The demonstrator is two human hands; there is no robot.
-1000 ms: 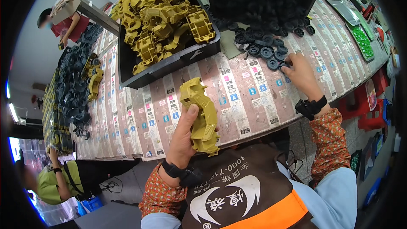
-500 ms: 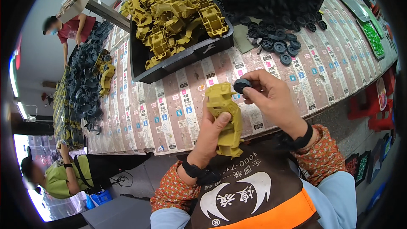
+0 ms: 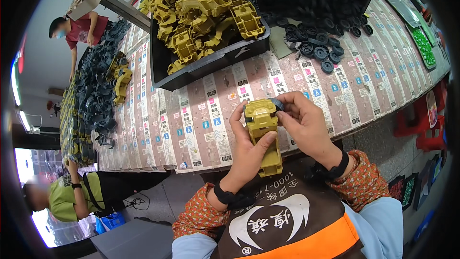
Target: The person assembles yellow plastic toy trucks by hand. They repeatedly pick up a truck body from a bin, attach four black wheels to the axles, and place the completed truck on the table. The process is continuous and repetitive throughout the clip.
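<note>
My left hand (image 3: 250, 149) is closed round a yellow plastic toy vehicle body (image 3: 263, 123), held upright just past the table's near edge. Between the thumb and fingers of my right hand (image 3: 303, 123) is a small black toy wheel (image 3: 276, 104). The wheel is against the upper right side of the body, partly covered by my fingers. How far it sits on the body I cannot tell. Beyond my hands, more loose black wheels (image 3: 327, 66) lie heaped on the table, spilling from a dark bin (image 3: 306, 0).
A black tray (image 3: 211, 69) heaped with yellow bodies (image 3: 184, 45) stands ahead. Dark parts (image 3: 93, 86) are piled at the left, where a person in red (image 3: 88, 31) and a person in green (image 3: 72, 196) are. Green pieces (image 3: 421, 45) fill a tray at the far right.
My right hand has brought the wheel up against the yellow body, where a gap was before. My left hand has shifted slightly right and turned the body.
</note>
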